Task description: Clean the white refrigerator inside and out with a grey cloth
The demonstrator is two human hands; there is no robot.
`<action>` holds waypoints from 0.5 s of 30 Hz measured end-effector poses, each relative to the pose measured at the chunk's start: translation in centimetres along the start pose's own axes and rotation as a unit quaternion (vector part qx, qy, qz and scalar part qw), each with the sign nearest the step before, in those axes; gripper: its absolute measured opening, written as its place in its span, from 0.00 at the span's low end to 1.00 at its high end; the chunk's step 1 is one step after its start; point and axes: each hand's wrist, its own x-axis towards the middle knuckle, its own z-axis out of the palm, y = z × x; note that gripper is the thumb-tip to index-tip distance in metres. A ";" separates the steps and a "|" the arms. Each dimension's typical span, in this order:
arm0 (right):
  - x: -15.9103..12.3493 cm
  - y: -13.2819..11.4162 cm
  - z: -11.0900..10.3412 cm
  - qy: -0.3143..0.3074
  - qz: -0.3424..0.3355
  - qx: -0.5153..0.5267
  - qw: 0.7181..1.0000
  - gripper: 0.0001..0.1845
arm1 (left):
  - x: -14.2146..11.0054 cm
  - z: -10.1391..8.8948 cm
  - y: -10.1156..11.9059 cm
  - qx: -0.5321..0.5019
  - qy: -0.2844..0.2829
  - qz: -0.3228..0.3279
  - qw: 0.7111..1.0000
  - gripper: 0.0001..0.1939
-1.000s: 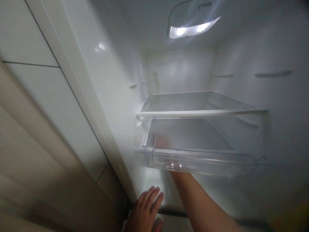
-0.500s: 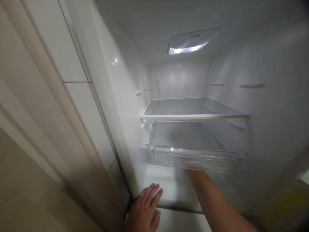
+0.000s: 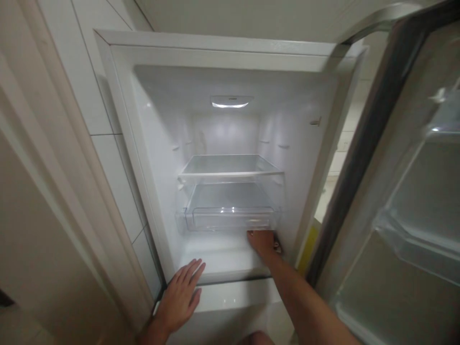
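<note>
My left hand (image 3: 181, 292) lies open at the front left edge of the fridge floor (image 3: 215, 254), its fingers stretched forward. Deeper inside, at the right, my right hand (image 3: 262, 243) reaches low under the clear plastic drawer (image 3: 215, 219). Its fingers are mostly hidden. Against it is a small dark, patterned thing (image 3: 276, 243), too covered to name. A glass shelf (image 3: 223, 165) sits above the drawer.
The fridge door (image 3: 362, 143) stands open at the right, with clear door racks (image 3: 417, 244). A lit lamp (image 3: 230, 101) is at the fridge ceiling. White tiles (image 3: 115, 177) and a beige frame (image 3: 72, 158) are close on the left.
The view has drawn back, so the fridge frame and open door now show. My right hand, blurred behind the drawer front before, is now lower and to the right. My left hand stays at the edge.
</note>
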 end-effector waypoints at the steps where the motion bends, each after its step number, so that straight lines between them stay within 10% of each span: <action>1: -0.8 0.1 0.0 -0.007 0.001 -0.004 1.000 0.17 | 0.1 -0.1 0.0 0.000 0.005 0.004 1.000 0.38; 15: -2.3 -7.0 1.9 -0.080 -0.202 0.056 0.975 0.22 | 0.7 -0.3 -0.1 0.005 0.022 0.036 0.999 0.40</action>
